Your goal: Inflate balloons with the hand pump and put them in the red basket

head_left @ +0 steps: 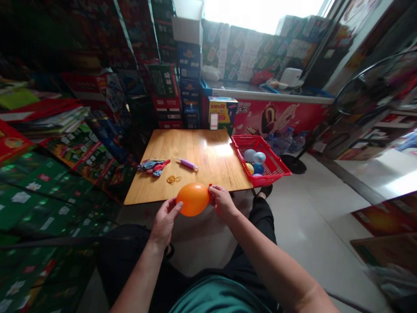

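An inflated orange balloon (193, 199) is held between my two hands just off the table's near edge. My left hand (165, 221) grips its rounded left end, thumb on top and fingers underneath. At the other end, my right hand (222, 200) pinches the balloon's neck, with a bit of red-orange rubber poking out above the fingers. On the wooden table (208, 152) lie a purple hand pump (188, 164), a small heap of yellowish rubber bands (173, 179) and a pile of uninflated balloons (154, 166) in several colours.
Right of the table, a red plastic basket (273, 177) holds several inflated balloons (259, 158). A phone (213, 121) leans against a yellow box (222, 108) at the table's far edge. Stacked green cartons (39, 204) rise on the left; a fan (293, 163) stands at right.
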A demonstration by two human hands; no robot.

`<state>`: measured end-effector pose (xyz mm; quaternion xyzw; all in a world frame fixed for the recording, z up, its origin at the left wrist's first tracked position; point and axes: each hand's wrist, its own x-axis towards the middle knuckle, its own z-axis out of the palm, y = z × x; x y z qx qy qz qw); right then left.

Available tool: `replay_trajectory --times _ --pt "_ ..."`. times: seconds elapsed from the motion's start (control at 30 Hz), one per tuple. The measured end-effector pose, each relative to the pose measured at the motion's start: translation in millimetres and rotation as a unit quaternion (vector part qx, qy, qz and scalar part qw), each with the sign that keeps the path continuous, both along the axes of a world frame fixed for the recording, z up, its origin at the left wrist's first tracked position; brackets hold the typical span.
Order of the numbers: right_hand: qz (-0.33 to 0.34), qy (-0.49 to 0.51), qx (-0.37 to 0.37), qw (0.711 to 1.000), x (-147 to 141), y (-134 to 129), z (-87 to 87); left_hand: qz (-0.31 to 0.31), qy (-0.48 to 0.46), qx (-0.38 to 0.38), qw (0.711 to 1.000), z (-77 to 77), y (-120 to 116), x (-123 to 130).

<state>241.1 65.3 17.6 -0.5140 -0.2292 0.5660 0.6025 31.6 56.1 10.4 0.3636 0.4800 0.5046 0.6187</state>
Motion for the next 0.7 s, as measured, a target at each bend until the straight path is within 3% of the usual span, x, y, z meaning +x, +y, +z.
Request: replay_trajectory --times 0.17,0.33,0.7 --pt "-0.028 -0.017 0.005 0.999 42.7 -4.6 11.5 -0.014 0.007 0.021 1.000 9.5 2.6 41.1" --pt "-0.052 -0.039 -0.002 0.998 100.8 3.1 11.9 -0.049 0.027 0.047 0.997 15.6 23.2 94.3" --pt "-0.174 -0.025 0.009 0.984 274.6 59.0 -5.5 -0.173 0.128 0.153 0.964 23.9 127.6 259.4"
